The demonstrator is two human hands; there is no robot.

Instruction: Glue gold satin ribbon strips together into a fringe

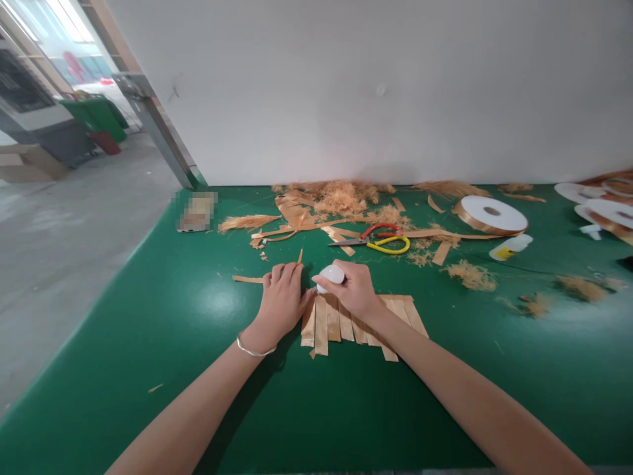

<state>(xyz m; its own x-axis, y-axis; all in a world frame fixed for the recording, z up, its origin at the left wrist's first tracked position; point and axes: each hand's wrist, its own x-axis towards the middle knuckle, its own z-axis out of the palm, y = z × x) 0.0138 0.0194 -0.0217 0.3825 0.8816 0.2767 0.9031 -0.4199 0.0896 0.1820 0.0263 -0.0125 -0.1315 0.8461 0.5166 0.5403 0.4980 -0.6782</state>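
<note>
My right hand [359, 290] is wrapped round a small white squeeze bottle [330, 277], tipped so its nozzle points down and left. The nozzle end is at the top left of a row of tan ribbon strips [321, 326], which lie side by side like a fringe. My left hand [281, 297] rests palm down on the table, fingers lying over a narrow tan strip [247, 280] whose end sticks out to the left. Its thumb reaches toward the nozzle. My right hand and forearm cover part of the fringe.
Red-and-yellow-handled scissors [376, 241] lie beyond my hands, among ribbon scraps and shredded tan fibre [341, 198]. A ribbon roll [492, 214] and a white bottle with a yellow label [512, 248] are to the right. A white wall [346, 99] backs the green table [222, 396].
</note>
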